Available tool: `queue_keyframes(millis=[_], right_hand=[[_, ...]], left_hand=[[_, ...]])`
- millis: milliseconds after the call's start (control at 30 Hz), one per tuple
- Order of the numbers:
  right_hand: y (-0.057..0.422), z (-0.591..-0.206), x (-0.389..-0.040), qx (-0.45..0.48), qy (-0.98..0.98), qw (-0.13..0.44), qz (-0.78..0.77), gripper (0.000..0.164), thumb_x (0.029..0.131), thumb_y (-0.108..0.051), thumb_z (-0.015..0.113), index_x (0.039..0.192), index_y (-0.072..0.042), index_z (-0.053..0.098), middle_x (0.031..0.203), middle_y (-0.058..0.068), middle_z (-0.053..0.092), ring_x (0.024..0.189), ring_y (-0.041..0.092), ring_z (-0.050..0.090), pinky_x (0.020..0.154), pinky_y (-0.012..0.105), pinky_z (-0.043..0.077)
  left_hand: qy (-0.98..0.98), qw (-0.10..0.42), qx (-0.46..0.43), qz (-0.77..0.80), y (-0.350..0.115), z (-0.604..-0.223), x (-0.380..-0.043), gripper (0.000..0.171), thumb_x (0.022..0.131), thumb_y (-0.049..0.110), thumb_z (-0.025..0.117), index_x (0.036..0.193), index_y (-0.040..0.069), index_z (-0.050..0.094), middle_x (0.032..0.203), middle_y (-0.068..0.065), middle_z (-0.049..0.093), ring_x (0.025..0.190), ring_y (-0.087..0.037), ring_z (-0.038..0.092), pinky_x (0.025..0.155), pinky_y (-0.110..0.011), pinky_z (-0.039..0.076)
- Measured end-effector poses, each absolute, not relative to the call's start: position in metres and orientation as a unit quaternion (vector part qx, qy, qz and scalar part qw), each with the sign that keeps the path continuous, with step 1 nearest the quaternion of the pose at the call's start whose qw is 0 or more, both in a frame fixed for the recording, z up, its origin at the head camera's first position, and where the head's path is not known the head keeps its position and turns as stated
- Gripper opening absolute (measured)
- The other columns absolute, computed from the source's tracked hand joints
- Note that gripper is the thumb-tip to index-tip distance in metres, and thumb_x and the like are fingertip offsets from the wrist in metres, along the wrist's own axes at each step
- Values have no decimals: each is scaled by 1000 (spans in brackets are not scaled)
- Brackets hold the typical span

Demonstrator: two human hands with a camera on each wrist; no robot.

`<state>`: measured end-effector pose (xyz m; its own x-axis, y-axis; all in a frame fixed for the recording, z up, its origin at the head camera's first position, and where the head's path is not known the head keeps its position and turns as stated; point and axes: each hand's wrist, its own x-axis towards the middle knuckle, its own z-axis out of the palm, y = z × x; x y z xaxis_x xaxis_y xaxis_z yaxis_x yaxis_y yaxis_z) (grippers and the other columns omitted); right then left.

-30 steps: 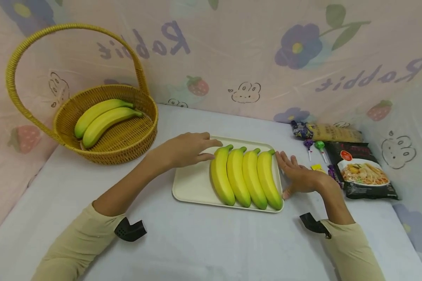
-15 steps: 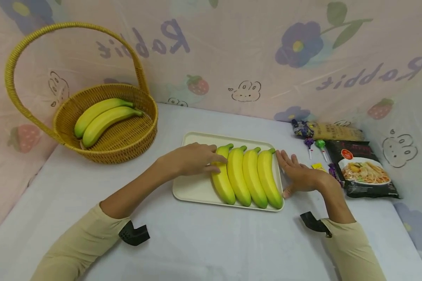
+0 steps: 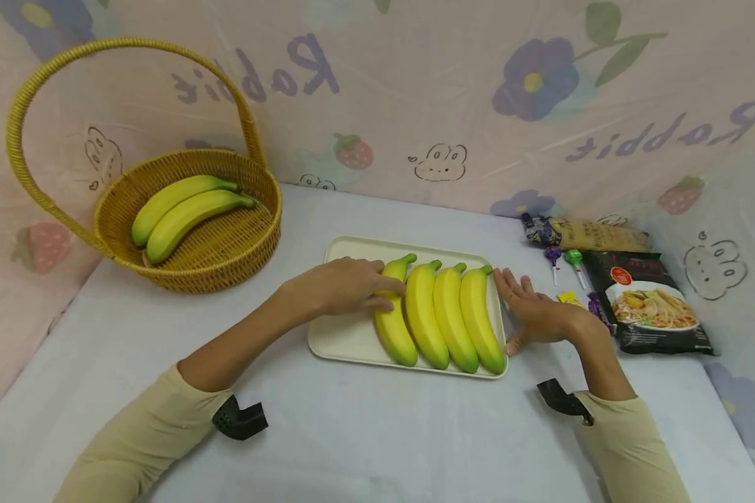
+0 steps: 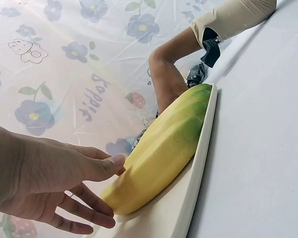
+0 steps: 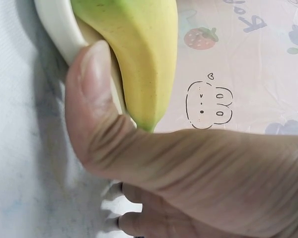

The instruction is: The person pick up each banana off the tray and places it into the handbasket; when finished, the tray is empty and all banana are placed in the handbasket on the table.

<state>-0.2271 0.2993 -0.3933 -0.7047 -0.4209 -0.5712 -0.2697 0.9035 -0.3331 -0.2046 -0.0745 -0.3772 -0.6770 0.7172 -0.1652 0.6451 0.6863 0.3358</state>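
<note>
Several yellow bananas with green ends lie side by side on a cream tray (image 3: 346, 339). My left hand (image 3: 351, 286) reaches over the tray and pinches the leftmost banana (image 3: 395, 339) near its stem end, thumb on one side and fingers on the other. In the left wrist view the thumb and fingers of the left hand (image 4: 54, 173) lie against that banana (image 4: 159, 168). A narrow gap parts it from its neighbour (image 3: 426, 318). My right hand (image 3: 531, 314) rests at the tray's right rim with fingers stretched out; in the right wrist view its thumb (image 5: 92, 79) lies along the rim.
A wicker basket (image 3: 226, 274) with a tall handle stands at the left, holding two bananas (image 3: 191, 223). At the right lie a black noodle packet (image 3: 651, 304), a tan packet (image 3: 604, 236), a purple lollipop (image 3: 553, 255) and a green lollipop (image 3: 574, 258). A printed curtain (image 3: 390, 84) hangs behind.
My left hand has come down and right onto the leftmost banana and taken hold of it. That banana has shifted slightly left, away from its neighbour. The right hand has stayed in place.
</note>
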Motion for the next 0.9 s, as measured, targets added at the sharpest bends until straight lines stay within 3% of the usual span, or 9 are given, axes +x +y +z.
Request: queue_keyframes(millis=[333,600,900], right_hand=[[305,-391,-223,-187,918,333,-104,146,73,-50,85,165,-10,-20,171,26,-22,154,62,-13,118,81,6],[310,-404,-230,-186,919,338,-88,142,76,-59,81,165,-18,-23,172,19,-25,157,55,-16,123,76,6],[307,-402,-229,-184,919,338,-88,144,74,-60,82,165,-19,-22,173,19,-23,157,56,-14,122,77,5]], left_hand=[[906,140,384,113,-65,-379,-203,45,104,48,57,146,32,59,118,-7,67,96,-21,61,92,-41,56],[914,146,363,104,-66,-379,-199,43,102,50,60,142,34,59,116,-10,68,91,-24,63,88,-44,57],[908,164,376,85,-70,-380,-199,45,105,51,52,148,40,57,123,-13,66,106,-27,62,97,-47,56]])
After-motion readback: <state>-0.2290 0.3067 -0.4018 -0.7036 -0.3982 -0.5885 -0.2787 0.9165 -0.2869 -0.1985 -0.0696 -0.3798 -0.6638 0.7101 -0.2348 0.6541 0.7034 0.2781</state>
